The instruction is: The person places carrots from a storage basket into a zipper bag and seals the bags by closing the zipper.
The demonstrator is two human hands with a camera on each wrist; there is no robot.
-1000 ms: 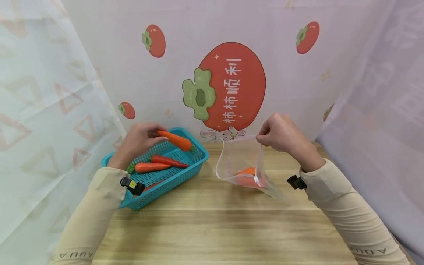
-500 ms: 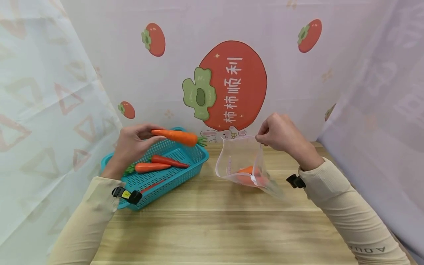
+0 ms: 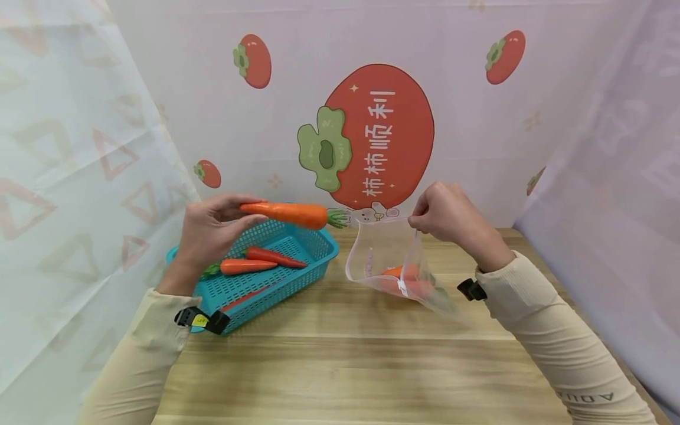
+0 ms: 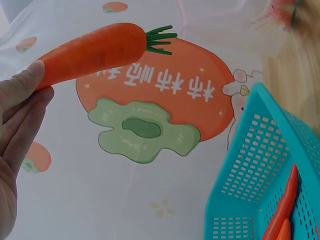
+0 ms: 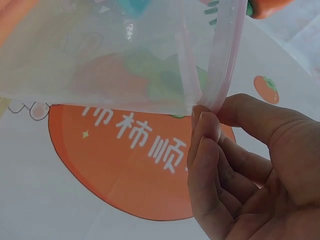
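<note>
My left hand (image 3: 215, 227) pinches an orange carrot (image 3: 297, 215) by its narrow tip, above the blue basket. The carrot lies nearly level, its green stem end pointing right toward the bag. In the left wrist view, thumb and fingers grip the tip of the carrot (image 4: 95, 54). My right hand (image 3: 448, 215) pinches the upper corner of a clear zip bag (image 3: 390, 242), whose mouth gapes toward me. Carrots (image 3: 406, 287) show inside the bag, low down. The right wrist view has the bag's pinkish zip edge (image 5: 227, 60) between thumb and fingers of the right hand (image 5: 245, 160).
A blue perforated basket (image 3: 313, 271) stands on the wooden table (image 3: 329, 378) at left, holding an orange carrot (image 3: 247, 265), a red one (image 3: 273, 256) and another red piece by the near wall. Printed white cloth (image 3: 212, 106) hangs behind and at both sides.
The left hand has swung the carrot from a downward slant to nearly level, its stem end now farther right. The right hand holds the bag corner almost still.
</note>
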